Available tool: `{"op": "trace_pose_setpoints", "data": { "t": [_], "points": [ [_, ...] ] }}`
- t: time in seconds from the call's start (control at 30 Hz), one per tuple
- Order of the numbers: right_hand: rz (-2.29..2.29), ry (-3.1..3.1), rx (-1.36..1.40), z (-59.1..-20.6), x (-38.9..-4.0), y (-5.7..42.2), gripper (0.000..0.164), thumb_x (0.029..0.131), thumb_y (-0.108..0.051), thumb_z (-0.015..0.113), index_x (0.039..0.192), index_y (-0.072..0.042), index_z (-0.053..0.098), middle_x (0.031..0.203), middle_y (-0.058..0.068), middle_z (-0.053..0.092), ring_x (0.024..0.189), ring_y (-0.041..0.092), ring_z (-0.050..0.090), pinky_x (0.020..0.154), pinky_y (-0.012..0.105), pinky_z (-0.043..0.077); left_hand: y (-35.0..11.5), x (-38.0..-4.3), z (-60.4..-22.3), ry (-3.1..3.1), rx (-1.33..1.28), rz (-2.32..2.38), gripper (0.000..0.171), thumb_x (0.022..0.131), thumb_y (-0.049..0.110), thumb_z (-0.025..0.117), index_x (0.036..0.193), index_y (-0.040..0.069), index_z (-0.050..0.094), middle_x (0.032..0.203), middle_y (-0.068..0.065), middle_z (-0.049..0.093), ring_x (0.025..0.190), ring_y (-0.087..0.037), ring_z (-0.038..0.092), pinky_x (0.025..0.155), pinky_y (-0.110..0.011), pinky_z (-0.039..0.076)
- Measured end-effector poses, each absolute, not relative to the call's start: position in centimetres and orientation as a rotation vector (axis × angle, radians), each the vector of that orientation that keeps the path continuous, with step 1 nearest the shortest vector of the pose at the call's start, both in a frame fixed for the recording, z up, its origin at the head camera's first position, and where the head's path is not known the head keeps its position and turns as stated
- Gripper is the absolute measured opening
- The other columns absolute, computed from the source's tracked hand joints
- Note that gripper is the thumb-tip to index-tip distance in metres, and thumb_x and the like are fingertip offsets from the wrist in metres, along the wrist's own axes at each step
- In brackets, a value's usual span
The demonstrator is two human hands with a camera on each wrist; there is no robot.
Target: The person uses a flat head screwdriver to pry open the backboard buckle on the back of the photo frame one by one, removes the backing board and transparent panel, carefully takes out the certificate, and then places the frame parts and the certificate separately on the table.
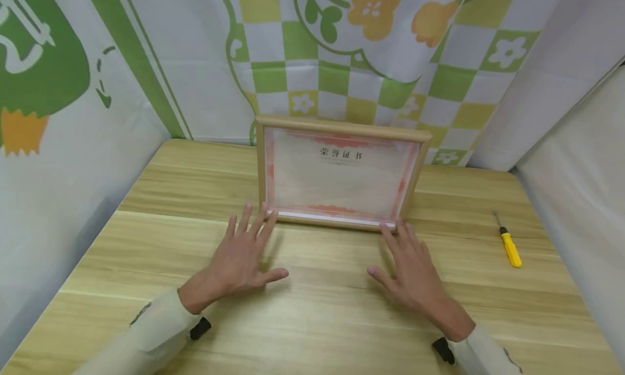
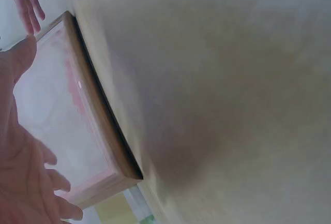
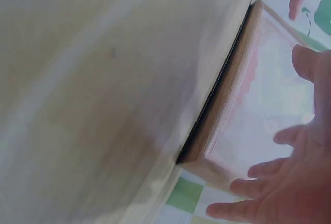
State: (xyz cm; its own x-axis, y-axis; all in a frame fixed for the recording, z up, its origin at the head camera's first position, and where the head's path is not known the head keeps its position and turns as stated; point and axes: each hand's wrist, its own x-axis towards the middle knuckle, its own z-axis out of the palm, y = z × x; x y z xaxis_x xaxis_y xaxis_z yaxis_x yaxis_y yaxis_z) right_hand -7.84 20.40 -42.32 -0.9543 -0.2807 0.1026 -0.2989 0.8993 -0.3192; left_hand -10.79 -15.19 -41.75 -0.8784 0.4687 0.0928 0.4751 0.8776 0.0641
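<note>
Beyond left grip (image 1: pixel 238 260) and right grip (image 1: pixel 414 269), framed certificate (image 1: pixel 337 182), contact unclear.

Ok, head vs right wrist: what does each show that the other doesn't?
Only head: the yellow-handled screwdriver, the person's cream sleeves, and the black printed title on the red-bordered pale certificate.
Only right wrist: the thin black line along the bottom of the light-brown rectangular frame.
Both: the frame and certificate, left hand, right hand, pale wood-grain table and green-and-white patterned cloth backdrop.
</note>
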Motion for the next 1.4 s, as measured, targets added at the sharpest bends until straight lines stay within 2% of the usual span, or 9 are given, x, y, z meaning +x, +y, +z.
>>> {"op": "trace_pose_setpoints", "data": {
  "t": [0.17,0.3,0.53,0.77,0.83,0.97,1.07,1.27,1.4],
  "points": [
    [0.687,-2.961,0.373,-41.5,-9.3,21.2,0.093,0.091,-0.044,0.067,0.157,-0.005,0.015,0.163,0.023,0.014,0.146,0.045,0.021,0.112,0.066,0.027,-15.5,-12.0,-40.9,-2.944,-0.661,-0.273,0.122,0.077,0.068,0.069,0.155,-0.006,0.010,0.161,-0.031,0.010,0.147,-0.050,0.015,0.117,-0.062,0.025],
    [0.819,-2.893,0.288,-40.9,-10.7,22.0,0.093,0.092,-0.039,0.069,0.157,-0.003,0.012,0.158,0.026,0.022,0.143,0.047,0.027,0.108,0.067,0.032,-16.0,-13.4,-40.3,-2.883,-0.577,-0.471,0.120,0.078,0.056,0.076,0.151,-0.014,0.010,0.156,-0.038,0.014,0.144,-0.051,0.023,0.114,-0.058,0.032],
    [1.029,-2.803,0.211,-40.2,-13.1,23.1,0.089,0.093,-0.025,0.069,0.154,0.004,0.011,0.152,0.031,0.029,0.132,0.048,0.041,0.100,0.064,0.041,-16.6,-16.0,-38.8,-2.995,-0.425,-0.871,0.109,0.088,0.042,0.072,0.153,-0.009,0.001,0.159,-0.034,0.011,0.144,-0.050,0.022,0.113,-0.060,0.031],
    [1.320,-2.797,0.174,-40.0,-15.6,23.8,0.081,0.094,-0.017,0.067,0.154,0.003,0.015,0.149,0.031,0.037,0.130,0.048,0.047,0.098,0.056,0.050,-17.2,-18.8,-38.3,-3.054,-0.383,-1.074,0.095,0.096,0.033,0.064,0.153,-0.008,0.001,0.155,-0.034,0.024,0.137,-0.050,0.036,0.108,-0.060,0.038],
    [1.355,-2.810,0.143,-39.9,-16.1,23.9,0.077,0.095,-0.017,0.066,0.153,0.004,0.020,0.146,0.032,0.041,0.129,0.048,0.048,0.098,0.056,0.049,-17.3,-19.4,-38.5,-3.050,-0.396,-1.149,0.089,0.097,0.030,0.062,0.153,-0.008,0.006,0.153,-0.034,0.030,0.135,-0.049,0.041,0.106,-0.059,0.041],
    [1.390,-2.815,0.104,-39.8,-16.7,23.9,0.066,0.097,-0.017,0.063,0.148,0.006,0.029,0.141,0.033,0.047,0.127,0.048,0.051,0.099,0.054,0.050,-17.4,-20.4,-38.8,-3.019,-0.444,-1.258,0.066,0.100,0.024,0.058,0.147,-0.010,0.027,0.143,-0.033,0.045,0.127,-0.047,0.051,0.102,-0.055,0.048],
    [1.432,-2.803,0.097,-39.8,-17.1,24.0,0.060,0.098,-0.015,0.062,0.145,0.007,0.034,0.139,0.033,0.050,0.125,0.046,0.053,0.096,0.048,0.053,-17.4,-20.8,-38.9,-3.002,-0.454,-1.285,0.052,0.102,0.021,0.054,0.140,-0.010,0.039,0.136,-0.031,0.052,0.120,-0.045,0.057,0.096,-0.052,0.052],
    [1.560,-2.760,0.142,-39.7,-17.4,24.5,0.055,0.096,-0.012,0.063,0.141,0.010,0.040,0.134,0.033,0.053,0.121,0.045,0.055,0.079,0.026,0.059,-17.5,-20.8,-39.2,-2.961,-0.445,-1.291,0.045,0.102,0.017,0.054,0.136,-0.010,0.045,0.132,-0.030,0.056,0.116,-0.044,0.060,0.094,-0.050,0.054],
    [1.554,-2.739,0.179,-39.7,-17.3,24.7,0.052,0.096,-0.010,0.063,0.138,0.012,0.043,0.130,0.035,0.055,0.119,0.046,0.057,0.075,0.025,0.059,-17.5,-20.6,-39.5,-2.909,-0.460,-1.268,0.044,0.101,0.016,0.056,0.135,-0.010,0.048,0.130,-0.031,0.058,0.114,-0.045,0.062,0.093,-0.051,0.054]
  ]
}}
